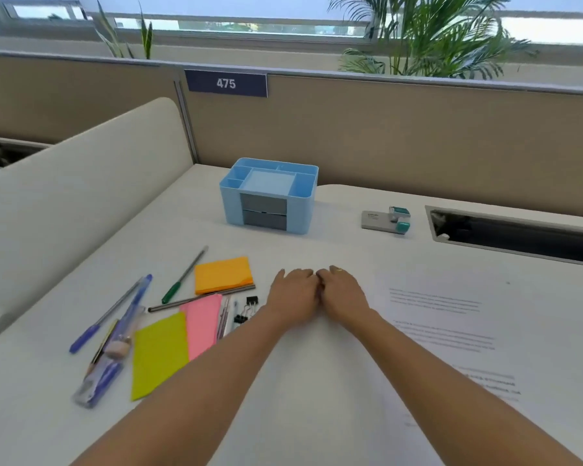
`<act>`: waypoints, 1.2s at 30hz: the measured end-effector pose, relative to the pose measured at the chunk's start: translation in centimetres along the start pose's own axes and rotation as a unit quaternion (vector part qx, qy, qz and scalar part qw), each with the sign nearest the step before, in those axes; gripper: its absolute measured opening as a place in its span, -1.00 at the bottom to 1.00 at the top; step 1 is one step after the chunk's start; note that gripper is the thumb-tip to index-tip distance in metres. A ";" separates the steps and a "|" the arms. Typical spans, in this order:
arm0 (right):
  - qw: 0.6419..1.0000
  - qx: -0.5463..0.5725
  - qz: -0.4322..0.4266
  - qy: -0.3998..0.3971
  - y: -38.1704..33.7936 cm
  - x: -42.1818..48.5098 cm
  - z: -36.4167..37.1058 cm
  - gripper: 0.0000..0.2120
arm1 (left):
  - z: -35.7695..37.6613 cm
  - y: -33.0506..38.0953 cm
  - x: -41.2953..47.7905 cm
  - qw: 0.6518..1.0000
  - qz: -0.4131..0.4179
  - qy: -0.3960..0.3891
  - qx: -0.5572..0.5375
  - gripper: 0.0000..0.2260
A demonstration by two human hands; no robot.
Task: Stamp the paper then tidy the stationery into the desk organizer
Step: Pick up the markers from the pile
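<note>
head view: both hands lay palm-down, touching, on tabletop.
left hand: fingers flat, held nothing.
right hand: same, empty.
stamp: untouched, beside organizer.
paper: right, no stamp mark seen.
pens, notes, clips: left, loose.
progress: seemingly nothing done; stamping and tidying left.

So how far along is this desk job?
Nothing looks done yet. Both hands rest empty on the desk, touching. The stamp sits untouched beyond the paper. Pens, sticky notes and binder clips lie loose; the organizer's top compartments look empty.
</note>
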State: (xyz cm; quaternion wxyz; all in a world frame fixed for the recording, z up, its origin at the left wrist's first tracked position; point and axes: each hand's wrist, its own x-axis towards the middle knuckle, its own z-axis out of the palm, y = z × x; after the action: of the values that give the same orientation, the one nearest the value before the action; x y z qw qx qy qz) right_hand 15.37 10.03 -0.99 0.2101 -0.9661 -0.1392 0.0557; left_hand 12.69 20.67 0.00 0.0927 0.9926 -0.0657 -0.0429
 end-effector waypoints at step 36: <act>0.991 0.052 0.080 0.098 -12.9 -13.3 7.1 -0.58 | 1.0 -14.9 -16.3 0.999 0.029 0.026 -0.001 -0.34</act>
State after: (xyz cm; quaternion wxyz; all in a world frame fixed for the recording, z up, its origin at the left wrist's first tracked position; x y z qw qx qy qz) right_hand -1.72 20.18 -1.32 0.2678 -0.9626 -0.0374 -0.0151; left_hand -1.73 37.28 -2.64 0.0965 0.9910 -0.0917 -0.0144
